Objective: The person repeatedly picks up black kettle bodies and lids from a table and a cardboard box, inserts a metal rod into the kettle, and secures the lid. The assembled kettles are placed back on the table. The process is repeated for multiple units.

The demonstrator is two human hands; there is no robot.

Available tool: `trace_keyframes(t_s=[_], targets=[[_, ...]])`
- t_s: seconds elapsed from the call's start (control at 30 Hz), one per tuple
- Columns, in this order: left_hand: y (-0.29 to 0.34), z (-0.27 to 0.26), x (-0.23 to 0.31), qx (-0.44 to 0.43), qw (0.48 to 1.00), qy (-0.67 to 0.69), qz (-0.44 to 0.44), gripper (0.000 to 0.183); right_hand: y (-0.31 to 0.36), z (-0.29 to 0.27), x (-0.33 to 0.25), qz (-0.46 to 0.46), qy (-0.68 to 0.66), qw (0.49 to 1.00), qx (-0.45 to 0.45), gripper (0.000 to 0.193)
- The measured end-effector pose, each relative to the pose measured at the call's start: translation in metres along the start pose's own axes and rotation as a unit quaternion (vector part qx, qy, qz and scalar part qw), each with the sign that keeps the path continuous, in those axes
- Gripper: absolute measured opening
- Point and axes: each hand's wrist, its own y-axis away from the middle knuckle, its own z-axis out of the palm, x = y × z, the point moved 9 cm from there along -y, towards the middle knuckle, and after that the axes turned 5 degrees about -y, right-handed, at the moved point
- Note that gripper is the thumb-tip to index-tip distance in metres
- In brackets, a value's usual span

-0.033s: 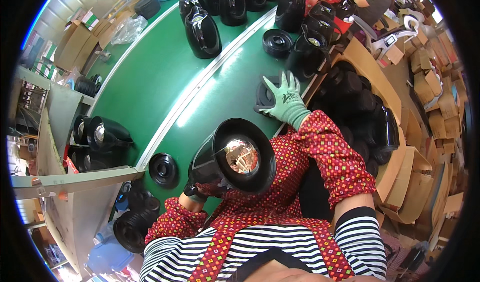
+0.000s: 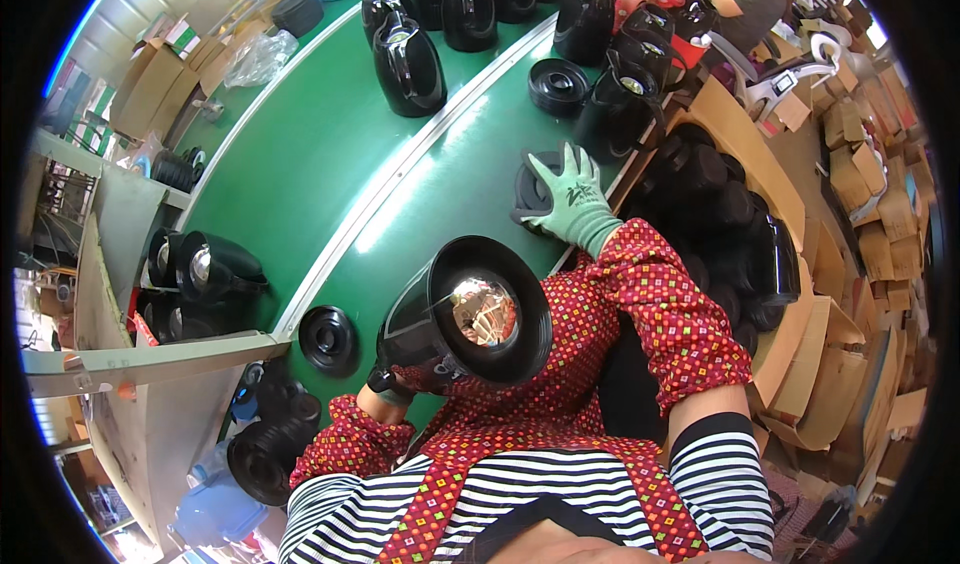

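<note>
A black, glossy jug (image 2: pixel 405 329) with a silvery mirrored liner is held tilted in front of my apron, its wide round mouth turned up toward me. My left hand (image 2: pixel 398 396) is at its lower left side, fingers mostly hidden behind the jug. My right hand (image 2: pixel 575 199), in a pale green glove, is at a round black lid (image 2: pixel 530 186) on the green table. Thumb and forefinger span the lid; the other fingers stretch past it. Another round black lid (image 2: pixel 328 341) lies left of the jug.
Several black jugs (image 2: pixel 408 69) stand at the far end of the green table (image 2: pixel 275 169), which a pale strip divides. A lid (image 2: pixel 557 86) lies near them. To the right, a large carton (image 2: pixel 775 364) holds black parts. A person (image 2: pixel 750 9) is at the far right.
</note>
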Motion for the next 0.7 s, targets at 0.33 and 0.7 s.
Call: trace_keyframes(t_s=[0.33, 0.7], targets=[[-0.022, 0.051, -0.006, -0.146, 0.988, -0.037, -0.034, 0.053, 0.119, -0.095, -0.019, -0.143, -0.462, 0.861, 0.154, 0.089], [-0.034, 0.077, -0.047, -0.177, 0.939, -0.296, 0.011, 0.049, 0.235, -0.144, -0.028, -0.1, -0.487, 0.855, 0.151, 0.095]])
